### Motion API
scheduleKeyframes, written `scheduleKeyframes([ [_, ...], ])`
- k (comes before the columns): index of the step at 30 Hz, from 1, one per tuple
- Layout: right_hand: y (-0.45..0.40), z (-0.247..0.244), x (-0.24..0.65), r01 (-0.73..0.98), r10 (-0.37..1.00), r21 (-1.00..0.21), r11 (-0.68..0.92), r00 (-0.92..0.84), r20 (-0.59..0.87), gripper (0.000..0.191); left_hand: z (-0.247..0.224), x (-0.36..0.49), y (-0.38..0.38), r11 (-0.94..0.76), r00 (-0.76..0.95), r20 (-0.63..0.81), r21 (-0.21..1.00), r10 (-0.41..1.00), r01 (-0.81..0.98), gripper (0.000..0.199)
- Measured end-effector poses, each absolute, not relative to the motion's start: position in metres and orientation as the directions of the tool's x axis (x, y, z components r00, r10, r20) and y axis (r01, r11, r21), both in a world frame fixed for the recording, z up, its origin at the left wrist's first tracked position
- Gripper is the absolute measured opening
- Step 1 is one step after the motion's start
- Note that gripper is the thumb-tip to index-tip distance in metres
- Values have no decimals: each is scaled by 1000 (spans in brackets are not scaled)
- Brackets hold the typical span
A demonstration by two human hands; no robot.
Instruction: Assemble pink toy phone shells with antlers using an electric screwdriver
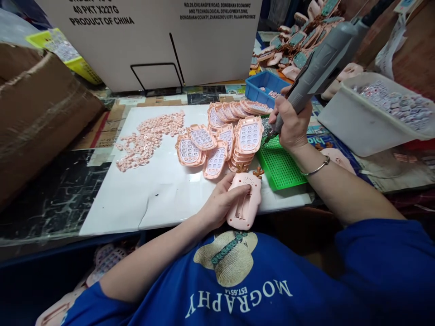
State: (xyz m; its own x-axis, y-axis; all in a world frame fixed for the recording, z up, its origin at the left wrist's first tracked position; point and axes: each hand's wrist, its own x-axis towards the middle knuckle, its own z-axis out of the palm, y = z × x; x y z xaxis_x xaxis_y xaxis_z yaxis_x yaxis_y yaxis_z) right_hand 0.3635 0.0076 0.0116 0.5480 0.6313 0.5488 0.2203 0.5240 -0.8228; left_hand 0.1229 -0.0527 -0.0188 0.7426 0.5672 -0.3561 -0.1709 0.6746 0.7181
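Observation:
My left hand [220, 201] is closed around a pink toy phone [250, 203] with brown antlers, its back turned up. The thumb lies across the back, over the open battery recess, and screw holes show near the corners. In my right hand [294, 117] is a grey electric screwdriver [321, 63], tilted with its tip down over silvery screws [268, 129] at the far end of a green basket [283, 167]. Whether a screw sits on the tip is too small to tell. Several pink front covers with keypads [249, 136] are stacked just beyond the toy.
Small pink pieces [149, 138] lie spread on the white board [118, 203]. A blue bin [256, 86] and a white tub of keypads [350, 117] stand at the right. Behind are a large white carton [152, 45] and a toy heap [302, 40]; a brown box [41, 108] stands left.

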Motion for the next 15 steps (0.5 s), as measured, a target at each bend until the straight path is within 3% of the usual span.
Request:
scheduleKeyframes([
  [8,-36,68,320,135,539,-687,714,521,662,25,-25,123,-54,653,769,-322,740,552,-159,48],
  [15,-73,72,260,-113,723,-743,660,363,587,32,-24,124,-56,633,769,-285,749,572,-193,45],
])
